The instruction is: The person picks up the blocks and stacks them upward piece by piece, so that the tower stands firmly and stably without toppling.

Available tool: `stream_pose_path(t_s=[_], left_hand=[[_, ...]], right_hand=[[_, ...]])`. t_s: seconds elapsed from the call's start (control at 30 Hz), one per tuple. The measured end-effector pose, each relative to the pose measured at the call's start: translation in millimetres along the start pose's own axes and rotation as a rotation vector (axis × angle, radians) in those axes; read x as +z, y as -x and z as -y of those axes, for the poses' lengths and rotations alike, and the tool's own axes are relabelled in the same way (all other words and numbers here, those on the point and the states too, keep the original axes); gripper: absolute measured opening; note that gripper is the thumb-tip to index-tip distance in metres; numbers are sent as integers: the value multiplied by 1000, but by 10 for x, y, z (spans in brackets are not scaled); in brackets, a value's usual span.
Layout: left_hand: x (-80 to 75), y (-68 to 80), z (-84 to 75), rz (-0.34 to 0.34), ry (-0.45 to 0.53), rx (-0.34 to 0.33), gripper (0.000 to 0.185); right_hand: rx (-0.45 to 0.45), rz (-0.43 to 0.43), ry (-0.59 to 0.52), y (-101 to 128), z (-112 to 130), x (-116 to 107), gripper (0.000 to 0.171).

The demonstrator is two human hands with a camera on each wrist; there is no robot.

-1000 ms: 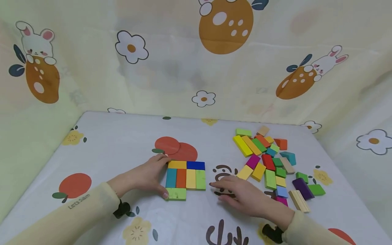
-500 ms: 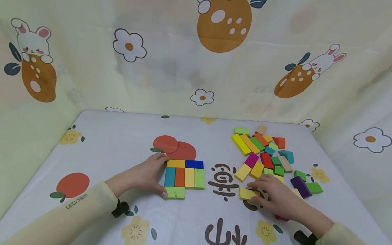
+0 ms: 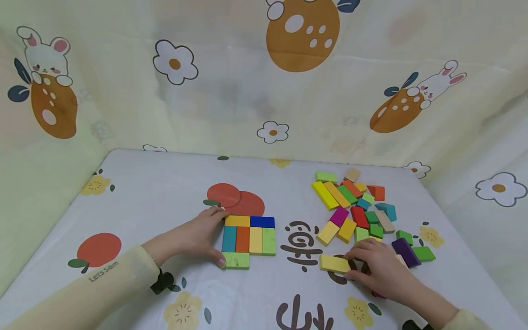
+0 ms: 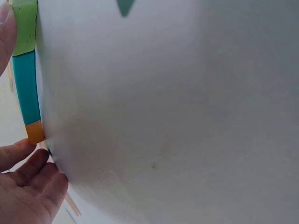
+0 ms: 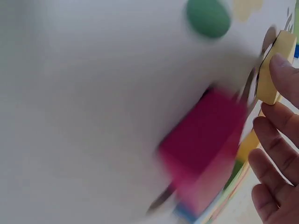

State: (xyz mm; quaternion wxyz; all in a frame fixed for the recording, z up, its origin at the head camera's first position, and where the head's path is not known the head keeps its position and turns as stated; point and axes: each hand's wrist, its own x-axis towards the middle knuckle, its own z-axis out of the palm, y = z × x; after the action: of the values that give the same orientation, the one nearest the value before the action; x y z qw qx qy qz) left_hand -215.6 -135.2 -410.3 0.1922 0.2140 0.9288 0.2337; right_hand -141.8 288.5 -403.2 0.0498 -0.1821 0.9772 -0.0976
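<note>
White printed cloth covers the table. Your left hand, fingers spread, rests against the block square at the table's middle. Your right hand pinches a yellow block, flat, just before the loose pile.

A cloth-covered table bears a block grid and loose blocks.

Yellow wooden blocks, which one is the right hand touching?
The pale yellow wooden block lying alone nearest the camera, apart from the pile, with the right hand on it.
</note>
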Motion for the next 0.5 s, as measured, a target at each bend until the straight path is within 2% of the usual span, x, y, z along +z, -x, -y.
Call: stream_pose_path(t_s=[0.13, 0.23, 0.37, 0.5], left_hand=[[5, 2, -2, 1, 1, -4, 115], [5, 5, -8, 1, 6, -3, 115], [-2, 10, -15, 2, 9, -1, 115], [-13, 12, -25, 1, 4, -8, 115]], right_hand=[[59, 62, -121, -80, 228, 44, 29], [104, 76, -224, -147, 414, 96, 29], [138, 49, -323, -218, 622, 174, 28], [170, 21, -346, -284, 802, 236, 30]])
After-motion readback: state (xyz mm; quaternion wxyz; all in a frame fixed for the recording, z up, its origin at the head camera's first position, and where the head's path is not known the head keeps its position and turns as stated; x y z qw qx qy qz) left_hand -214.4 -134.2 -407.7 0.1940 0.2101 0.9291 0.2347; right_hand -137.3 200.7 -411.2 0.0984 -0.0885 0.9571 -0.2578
